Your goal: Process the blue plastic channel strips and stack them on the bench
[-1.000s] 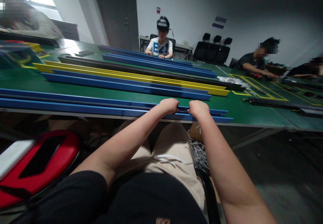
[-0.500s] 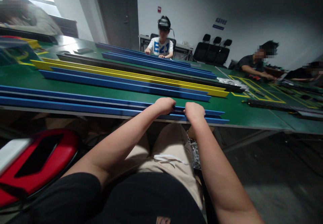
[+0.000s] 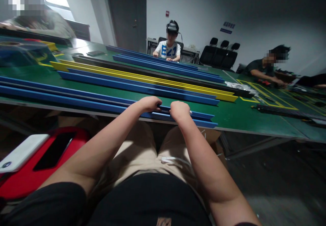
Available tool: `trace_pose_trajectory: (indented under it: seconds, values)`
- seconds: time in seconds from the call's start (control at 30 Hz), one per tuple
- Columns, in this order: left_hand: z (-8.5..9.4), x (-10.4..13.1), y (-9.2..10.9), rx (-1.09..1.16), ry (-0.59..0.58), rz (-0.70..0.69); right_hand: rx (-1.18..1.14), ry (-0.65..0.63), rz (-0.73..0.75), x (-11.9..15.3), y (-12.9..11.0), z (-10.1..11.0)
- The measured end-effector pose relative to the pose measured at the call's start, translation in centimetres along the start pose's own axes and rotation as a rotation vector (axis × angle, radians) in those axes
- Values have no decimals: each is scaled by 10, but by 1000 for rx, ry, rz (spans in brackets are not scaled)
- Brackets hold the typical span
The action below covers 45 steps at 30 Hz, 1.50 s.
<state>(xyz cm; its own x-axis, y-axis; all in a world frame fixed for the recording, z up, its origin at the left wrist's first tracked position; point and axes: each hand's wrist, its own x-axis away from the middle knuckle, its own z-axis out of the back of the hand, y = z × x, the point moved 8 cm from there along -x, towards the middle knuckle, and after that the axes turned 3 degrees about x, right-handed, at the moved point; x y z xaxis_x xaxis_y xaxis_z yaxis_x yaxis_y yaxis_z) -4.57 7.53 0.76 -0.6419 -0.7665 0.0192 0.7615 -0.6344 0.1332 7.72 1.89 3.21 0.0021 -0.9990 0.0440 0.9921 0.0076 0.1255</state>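
Note:
A long blue channel [image 3: 102, 105] lies along the near edge of the green table [image 3: 234, 119], with a dark strip [image 3: 76, 96] running inside it. My left hand [image 3: 150, 104] is closed over the channel, its fingers curled around something dark and thin, apparently the strip. Just to its right, my right hand [image 3: 179, 111] is closed at the same channel; what its fingers grip is hidden beneath them. Beyond both hands lie another blue channel [image 3: 137, 87], a yellow channel [image 3: 152, 81] and a black one [image 3: 163, 73].
More blue channels [image 3: 165, 66] lie farther back. A person [image 3: 169, 49] sits across the table, others at left and right. Clear plastic wrap [image 3: 239, 88] lies at the channels' right ends. A red stool [image 3: 30, 175] holding a white box [image 3: 22, 151] stands lower left.
Both my hands have moved left along the near channel, staying closed. The near channel has shifted left relative to the others, and the camera view has turned slightly.

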Motion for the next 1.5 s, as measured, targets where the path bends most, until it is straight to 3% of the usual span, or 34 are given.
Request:
trace_pose_trajectory:
  seconds: [0.2,0.43,0.63,0.9,1.23,1.5]
  values:
    - [-3,-5,0,37,-27,-16,-30,-53,85,-7,27,4]
    - [-5,-6,-3,53,-13,-20,-119,-115,125,-7,102,9]
    - [-4,-5,-2,35,-24,-8,-35,-118,11,-7,141,-8]
    - [-4,-4,-3,21,-22,-1,107,-169,-74,0,135,-24]
    - [-4,-3,-2,29,-28,20,195,-167,-113,3,123,-20]
    - [-5,-5,2,-10,-99,20,212,-154,-113,4,119,-18]
